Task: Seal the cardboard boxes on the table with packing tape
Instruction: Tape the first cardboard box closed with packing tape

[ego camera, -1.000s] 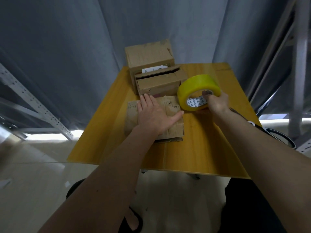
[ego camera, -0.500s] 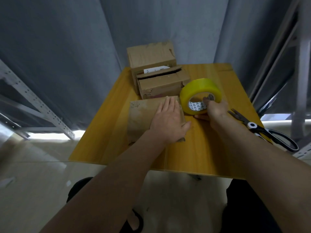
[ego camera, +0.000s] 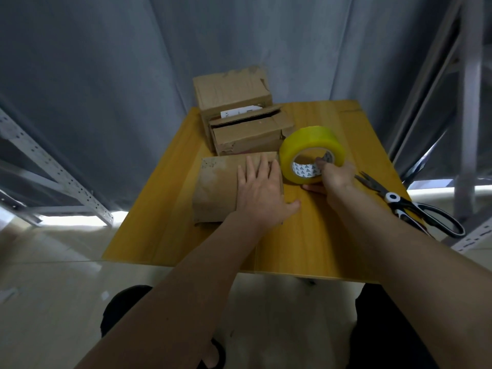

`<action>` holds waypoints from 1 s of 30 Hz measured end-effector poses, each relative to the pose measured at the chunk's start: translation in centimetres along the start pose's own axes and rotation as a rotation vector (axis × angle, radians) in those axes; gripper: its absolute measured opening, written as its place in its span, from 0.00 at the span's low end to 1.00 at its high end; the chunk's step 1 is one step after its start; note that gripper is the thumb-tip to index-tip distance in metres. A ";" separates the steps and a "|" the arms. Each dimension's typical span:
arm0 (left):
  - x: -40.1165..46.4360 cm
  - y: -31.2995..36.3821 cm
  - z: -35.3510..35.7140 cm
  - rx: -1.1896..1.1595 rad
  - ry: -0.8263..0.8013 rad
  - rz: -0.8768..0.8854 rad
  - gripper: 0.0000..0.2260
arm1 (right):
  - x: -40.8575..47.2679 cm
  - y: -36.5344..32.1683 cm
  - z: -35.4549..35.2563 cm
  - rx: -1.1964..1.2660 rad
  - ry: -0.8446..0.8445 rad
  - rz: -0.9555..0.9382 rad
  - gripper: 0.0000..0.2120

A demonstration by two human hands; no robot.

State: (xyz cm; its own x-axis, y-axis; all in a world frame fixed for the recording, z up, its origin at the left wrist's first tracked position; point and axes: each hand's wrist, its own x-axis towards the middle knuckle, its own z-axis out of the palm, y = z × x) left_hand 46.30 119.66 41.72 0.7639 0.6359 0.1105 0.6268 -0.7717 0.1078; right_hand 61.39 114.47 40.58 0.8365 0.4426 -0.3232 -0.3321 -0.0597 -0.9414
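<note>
A person works at a yellow wooden table (ego camera: 306, 235) in the middle of the frame. The left hand (ego camera: 262, 193) lies flat with straight fingers on the right end of a low cardboard box (ego camera: 215, 190), just left of centre. The right hand (ego camera: 334, 177) grips a large roll of yellow packing tape (ego camera: 310, 147) standing on edge at centre right, fingers hooked into its core; the roll touches or nearly touches the box's right end. No free strip of tape can be made out. Above these, two more boxes (ego camera: 247, 123) sit stacked toward the table's far edge, their flaps gaping. Black scissors (ego camera: 415, 209) lie at the right edge of the table, close beside the right forearm.

Risks, as judgement: the light box could slide if the tape pulls harder than the flat palm presses down. A slack strip could fold and stick to itself. The forearm could knock the scissors off the table.
</note>
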 end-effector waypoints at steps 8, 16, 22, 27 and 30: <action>3.0 0.0 -2.7 0.304 -0.145 -0.079 0.54 | 0.4 0.0 -0.1 -0.037 0.001 0.003 0.09; 3.4 -0.5 -1.7 -0.006 -0.206 -0.031 0.52 | 0.7 -0.2 -0.6 -0.065 -0.008 0.009 0.10; 3.5 -1.2 -1.4 -0.007 -0.244 -0.029 0.47 | 0.9 -0.2 -0.4 -0.067 -0.006 0.029 0.11; 2.4 -0.8 -0.5 0.048 -0.138 0.000 0.45 | 0.9 0.0 -0.5 -0.081 -0.013 0.032 0.15; 2.6 -0.5 -0.9 0.097 -0.128 -0.023 0.50 | 0.9 0.0 -0.5 -0.075 -0.002 0.029 0.14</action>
State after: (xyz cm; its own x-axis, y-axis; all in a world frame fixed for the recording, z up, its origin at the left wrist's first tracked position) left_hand 47.86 121.73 42.89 0.7588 0.6511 -0.0185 0.6513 -0.7587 0.0119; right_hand 62.34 114.44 40.27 0.8262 0.4412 -0.3503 -0.3225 -0.1395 -0.9362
